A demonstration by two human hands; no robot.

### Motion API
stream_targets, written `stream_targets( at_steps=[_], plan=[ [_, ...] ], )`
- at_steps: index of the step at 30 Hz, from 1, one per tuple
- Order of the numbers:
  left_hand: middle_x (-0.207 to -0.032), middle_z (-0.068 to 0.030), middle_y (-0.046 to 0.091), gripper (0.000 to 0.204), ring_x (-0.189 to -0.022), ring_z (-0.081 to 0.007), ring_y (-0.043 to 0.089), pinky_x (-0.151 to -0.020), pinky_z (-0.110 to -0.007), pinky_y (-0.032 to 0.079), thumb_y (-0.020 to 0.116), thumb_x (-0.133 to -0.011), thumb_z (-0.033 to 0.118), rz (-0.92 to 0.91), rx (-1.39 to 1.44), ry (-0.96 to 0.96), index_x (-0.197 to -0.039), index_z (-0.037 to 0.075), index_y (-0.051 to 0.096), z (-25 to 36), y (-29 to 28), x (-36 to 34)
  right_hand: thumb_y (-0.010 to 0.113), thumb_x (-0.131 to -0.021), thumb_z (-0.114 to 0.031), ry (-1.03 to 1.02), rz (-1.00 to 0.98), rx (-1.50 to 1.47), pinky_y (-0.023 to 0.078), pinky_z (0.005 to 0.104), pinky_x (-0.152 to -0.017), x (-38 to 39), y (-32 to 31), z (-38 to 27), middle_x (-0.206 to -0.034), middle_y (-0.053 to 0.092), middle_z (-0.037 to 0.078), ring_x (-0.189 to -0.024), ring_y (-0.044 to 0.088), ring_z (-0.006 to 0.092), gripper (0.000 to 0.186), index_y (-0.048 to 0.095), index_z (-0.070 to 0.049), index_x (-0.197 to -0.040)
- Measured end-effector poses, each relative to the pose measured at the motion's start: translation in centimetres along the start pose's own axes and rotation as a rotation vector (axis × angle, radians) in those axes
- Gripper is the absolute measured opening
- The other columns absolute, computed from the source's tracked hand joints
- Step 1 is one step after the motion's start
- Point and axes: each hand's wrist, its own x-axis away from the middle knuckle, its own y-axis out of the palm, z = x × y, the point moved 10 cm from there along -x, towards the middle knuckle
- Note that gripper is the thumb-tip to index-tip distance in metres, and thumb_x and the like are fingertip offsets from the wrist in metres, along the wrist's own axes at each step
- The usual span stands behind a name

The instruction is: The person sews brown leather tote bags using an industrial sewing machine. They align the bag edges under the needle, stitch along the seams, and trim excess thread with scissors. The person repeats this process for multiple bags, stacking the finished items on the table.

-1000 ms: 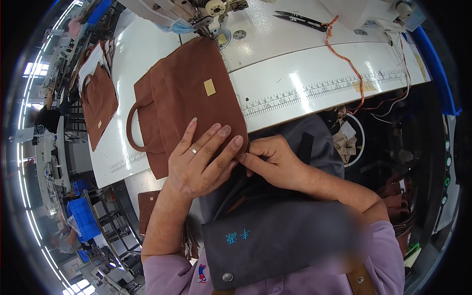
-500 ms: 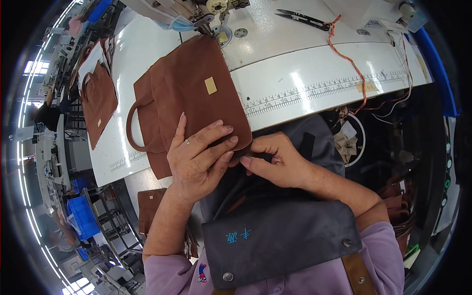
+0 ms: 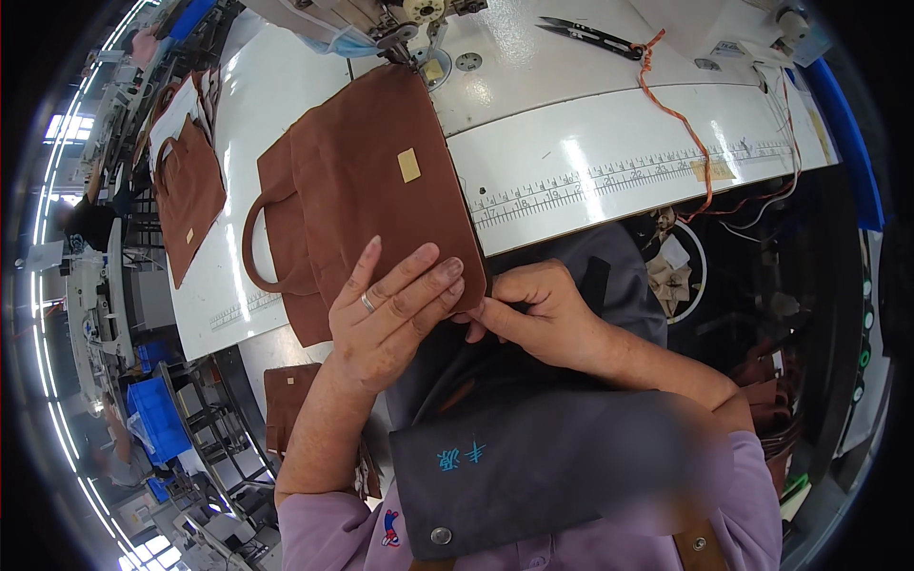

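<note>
Head view: brown bag (image 3: 367,181) under left fingers (image 3: 419,281), right fingers (image 3: 490,319) pinching corner.

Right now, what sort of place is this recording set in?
Most likely a sewing workshop or bag factory: a sewing machine on a white worktable, brown bags in work, thread snips, and more workstations at the left.

- A white tabletop (image 3: 609,143) fills the upper middle, with a printed ruler strip (image 3: 609,176) running along its front edge.
- Glare from overhead light lies in bright patches on the white surface.
- At the far left, bright windows (image 3: 57,128) line the edge of the room.
- Blue plastic crates (image 3: 157,419) stand on the floor at the lower left, beside metal racks (image 3: 214,447).
- More workbenches (image 3: 95,285) stretch away along the left side.
- A blue band (image 3: 847,133) borders the tabletop on the right.
</note>
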Motion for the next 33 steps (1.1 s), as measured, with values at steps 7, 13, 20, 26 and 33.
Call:
stream_targets(
  at_steps=[7,13,20,26,33],
  plan=[
    [-0.126,-0.0097,0.075,0.03,-0.121,-0.0237,0.071,-0.116,-0.047,0.046,0.074,-0.087,0.01,-0.025,0.124,0.009,-0.117,0.005,0.075,0.0,0.3,-0.1,0.067,-0.095,-0.008,-0.047,0.011,0.061,0.054,0.0269,-0.062,-0.2,0.0,-1.1,-0.077,0.074,0.008,-0.069,0.07,0.0109,0.018,0.071,0.001,-0.079],
    [-0.122,-0.0102,0.076,0.027,-0.116,-0.0231,0.073,-0.109,-0.043,0.052,0.074,-0.088,0.011,-0.013,0.005,0.102,-0.114,0.004,0.075,1.0,0.4,-0.4,0.07,-0.093,-0.007,-0.059,0.013,0.131,0.05,0.0279,-0.058,-0.1,-0.3,-0.8,-0.073,0.072,0.009,-0.065,0.066,0.009,0.015,0.07,0.0,-0.079],
    [-0.106,-0.0095,0.08,0.022,-0.098,-0.0215,0.078,-0.096,-0.039,0.06,0.078,-0.087,0.006,0.119,0.134,-0.109,-0.109,0.005,0.076,-1.0,-0.7,-0.9,0.077,-0.088,-0.007,-0.325,0.031,0.444,0.054,0.0348,-0.065,-0.4,-0.7,-6.0,-0.086,0.069,0.01,-0.073,0.069,0.0234,0.015,0.066,-0.003,-0.097],
    [-0.093,-0.0102,0.08,0.015,-0.082,-0.019,0.077,-0.077,-0.03,0.061,0.081,-0.09,0.007,0.216,0.446,-0.564,-0.104,0.002,0.076,-5.1,-1.3,0.4,0.085,-0.073,-0.009,-0.642,0.091,0.837,0.056,0.042,-0.076,-2.3,-0.9,-11.6,-0.102,0.066,0.01,-0.093,0.067,0.0327,0.045,0.063,-0.006,-0.111],
    [-0.09,-0.0101,0.079,0.009,-0.079,-0.0171,0.076,-0.071,-0.026,0.058,0.079,-0.092,0.006,0.303,0.533,-0.652,-0.099,0.001,0.077,-5.8,-1.5,1.3,0.082,-0.077,-0.007,-0.682,-0.022,0.755,0.055,0.0421,-0.071,-4.1,0.8,-11.2,-0.091,0.067,0.008,-0.084,0.066,0.0302,0.029,0.066,-0.007,-0.101]
  ],
)
